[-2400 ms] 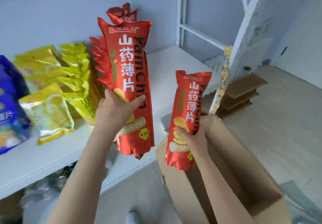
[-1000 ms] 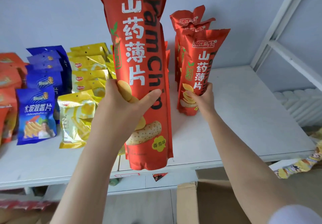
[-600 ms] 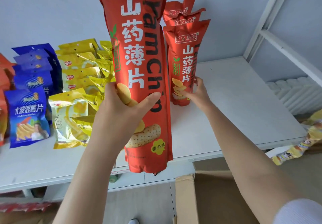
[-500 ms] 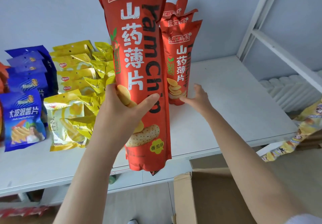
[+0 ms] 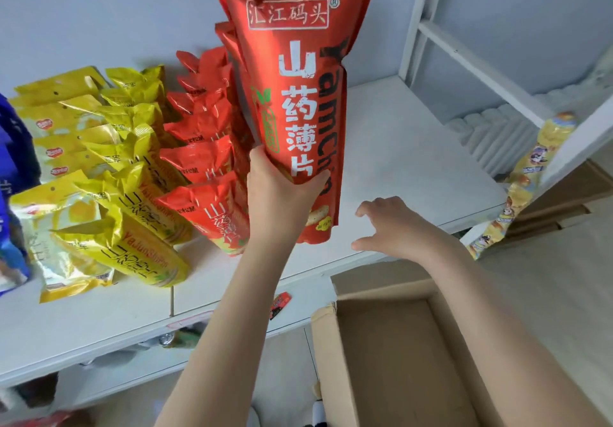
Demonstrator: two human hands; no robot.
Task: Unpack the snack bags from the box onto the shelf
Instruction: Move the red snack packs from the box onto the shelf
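Observation:
My left hand (image 5: 278, 194) grips a tall red yam-chip bag (image 5: 298, 94) around its lower half and holds it upright above the white shelf (image 5: 414, 161). Behind and left of it stands a row of red yam-chip bags (image 5: 202, 157), partly hidden by the held one. My right hand (image 5: 394, 227) hovers empty over the shelf's front edge, fingers spread. The open cardboard box (image 5: 391, 360) sits below the shelf at the lower right; its visible inside holds nothing.
Yellow snack bags (image 5: 109, 177) lie in rows left of the red ones, with blue bags (image 5: 10, 194) at the far left. White shelf uprights (image 5: 464, 48) rise at the right, where a strip of small yellow packets (image 5: 527, 177) hangs. A lower shelf holds dim items.
My right hand let go of its red bag, which now stands in the row, and drew back toward the shelf edge. The view swung right and down; my left hand still holds its bag.

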